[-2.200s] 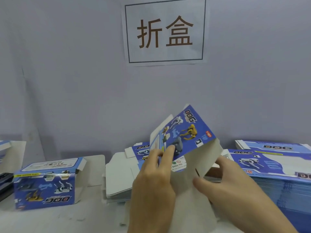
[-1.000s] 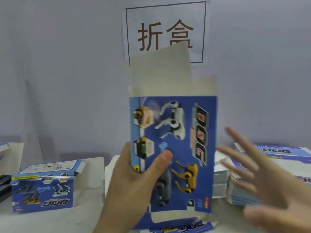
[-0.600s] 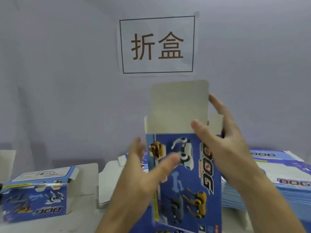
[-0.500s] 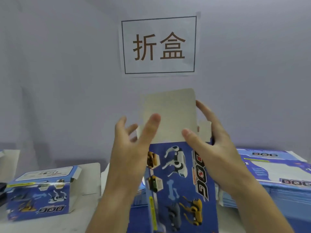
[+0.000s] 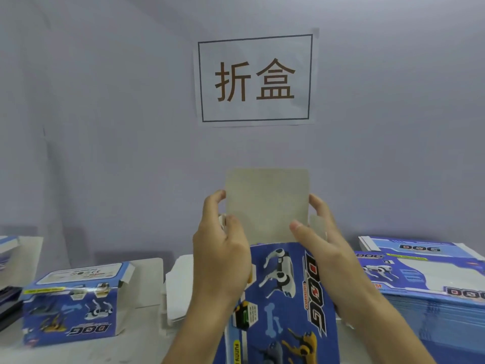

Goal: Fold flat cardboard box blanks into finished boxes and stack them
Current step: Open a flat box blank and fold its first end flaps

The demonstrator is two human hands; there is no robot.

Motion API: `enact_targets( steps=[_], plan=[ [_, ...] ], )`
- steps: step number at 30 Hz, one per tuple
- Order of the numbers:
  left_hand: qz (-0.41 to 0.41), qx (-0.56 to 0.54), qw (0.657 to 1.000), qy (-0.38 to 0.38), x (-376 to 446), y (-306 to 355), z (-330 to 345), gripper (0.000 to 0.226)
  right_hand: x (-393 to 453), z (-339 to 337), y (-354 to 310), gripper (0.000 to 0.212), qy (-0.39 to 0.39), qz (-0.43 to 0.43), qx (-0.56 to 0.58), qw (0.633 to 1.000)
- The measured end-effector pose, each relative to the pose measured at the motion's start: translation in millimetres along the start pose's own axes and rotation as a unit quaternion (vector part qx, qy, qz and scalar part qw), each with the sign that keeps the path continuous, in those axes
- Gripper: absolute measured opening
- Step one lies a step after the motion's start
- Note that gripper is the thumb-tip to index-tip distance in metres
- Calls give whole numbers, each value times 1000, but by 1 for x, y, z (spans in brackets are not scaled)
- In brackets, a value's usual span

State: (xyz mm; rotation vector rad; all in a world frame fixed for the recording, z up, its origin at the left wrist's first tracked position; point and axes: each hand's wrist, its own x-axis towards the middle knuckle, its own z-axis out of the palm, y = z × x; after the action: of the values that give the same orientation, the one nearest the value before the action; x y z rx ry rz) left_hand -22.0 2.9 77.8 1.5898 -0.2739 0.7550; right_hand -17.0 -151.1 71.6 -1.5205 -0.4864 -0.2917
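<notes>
The grey wall (image 5: 105, 127) fills the upper view and carries one white paper sign (image 5: 256, 79) with two brown Chinese characters inside a dark frame. Below it runs the pale desk (image 5: 86, 350).

With the sign as landmark: low and to its right lie two stacks of flat blue box blanks (image 5: 430, 282), the nearer one thick, with one thinner pile (image 5: 409, 245) behind it. Directly below the sign, one blue "DOG" box (image 5: 282, 303) stands upright in the air above the desk, printed with robot dogs, its plain grey top flap (image 5: 266, 203) raised straight up. Small side flaps show at both sides of that top flap. Behind the box, below the sign, sits one pile of white, blank-side-up cardboard (image 5: 178, 285). Low and to the sign's left, one folded blue box (image 5: 73, 303) lies on its side on the desk, its end flaps open. At the far left edge one more box (image 5: 15, 258) is partly cut off.

Two bare hands hold the upright box. The left hand (image 5: 223, 256) has its grip curled on the flap's left edge, thumb in front, fingers behind. The right hand (image 5: 322, 248) pinches the flap's right edge the same way.
</notes>
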Motion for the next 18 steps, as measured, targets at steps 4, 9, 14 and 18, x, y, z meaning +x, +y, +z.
enact_targets(
  steps=[4,9,14,18],
  plan=[
    [-38,-28,998,-35,-6,-7,1,29,-9,6,9,29,11,-53,-16,998],
    [-29,-15,994,-100,-3,-7,-10,21,-4,-24,15,33,-60,25,20,998],
    [-70,45,981,-175,-6,-9,0,20,19,-28,-14,36,31,0,-29,999],
    [-116,1,980,-163,22,2,-10,28,30,-28,-22,24,58,-44,-101,992]
  ],
)
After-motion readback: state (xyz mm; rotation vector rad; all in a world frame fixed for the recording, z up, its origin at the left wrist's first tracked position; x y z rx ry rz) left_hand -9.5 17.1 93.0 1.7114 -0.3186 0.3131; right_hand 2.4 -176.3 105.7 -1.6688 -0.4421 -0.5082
